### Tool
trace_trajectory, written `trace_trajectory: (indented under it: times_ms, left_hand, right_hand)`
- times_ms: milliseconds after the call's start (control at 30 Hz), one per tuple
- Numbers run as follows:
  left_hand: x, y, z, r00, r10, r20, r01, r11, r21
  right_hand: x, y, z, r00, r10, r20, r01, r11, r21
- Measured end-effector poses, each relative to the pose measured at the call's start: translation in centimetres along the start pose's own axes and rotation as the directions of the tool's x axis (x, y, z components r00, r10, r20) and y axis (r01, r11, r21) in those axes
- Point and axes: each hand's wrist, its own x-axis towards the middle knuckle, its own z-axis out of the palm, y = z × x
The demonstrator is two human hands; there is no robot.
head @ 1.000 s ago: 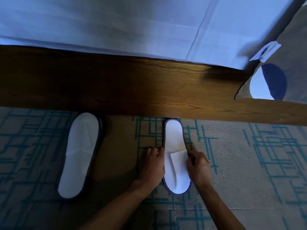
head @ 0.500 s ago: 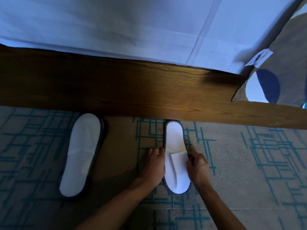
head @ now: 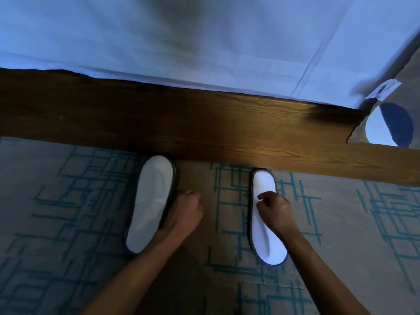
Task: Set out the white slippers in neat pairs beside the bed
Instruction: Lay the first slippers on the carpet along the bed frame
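Kneeling at the bedside, I work on two white slippers lying on the patterned carpet [head: 341, 223], both pointing toward the wooden bed rail [head: 204, 133] at twelve o'clock. My right hand [head: 276, 211] rests on top of the right slipper [head: 266, 242], fingers curled and pinched at the middle of it, though I cannot tell how much cloth they have caught. My left hand [head: 186, 210] is loosely closed, holding nothing that I can see, its knuckles just beside the dark edge of the left slipper [head: 151, 201] at its three o'clock side.

The two slippers lie well apart, with bare carpet between them; the left one tilts slightly, its toe toward one o'clock. They look thin, flat and very light, the kind made of soft pressed cloth over a flimsy sole with a dark rim. I judge they will bend and slide easily, so the sole's edge near the middle is the place to take hold, or a flat palm on top to push. The carpet is low-piled, beige with teal line work. Above the grained rail hangs a smooth white sheet [head: 204, 53].
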Motion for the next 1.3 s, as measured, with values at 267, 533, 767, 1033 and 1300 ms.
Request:
trace_trajectory:
  times_ms: [267, 533, 767, 1033, 1300]
  left_hand:
    - [-2.8, -10.5, -6.5, 0.925, -0.277, -0.261, 0.264, 0.961, -0.084]
    - [-3.4, -13.8, -5.4, 0.944, -0.279, -0.174, 0.26, 0.958, -0.124]
    - [-3.3, -13.7, -5.0, 0.926, -0.335, -0.174, 0.3, 0.933, -0.2]
    - [-4.0, -11.7, -5.7, 0.897, -0.401, -0.185, 0.315, 0.875, -0.367]
    - [-5.2, -10.4, -5.8, 0.888, -0.384, -0.252, 0.27, 0.88, -0.39]
  right_hand:
    - [-1.7, -10.2, 8.5, 0.949, -0.206, 0.24, 0.201, 0.978, 0.046]
    - [-3.2, -15.0, 14.3, 0.914, -0.194, 0.355, 0.181, 0.981, 0.071]
    - [-3.9, -15.7, 15.4, 0.93, -0.185, 0.318, 0.163, 0.982, 0.096]
    - [-4.2, -15.5, 13.9, 0.923, -0.175, 0.342, 0.122, 0.978, 0.169]
    - [-6.5, -13.7, 12.0, 0.9, -0.154, 0.407, 0.051, 0.966, 0.253]
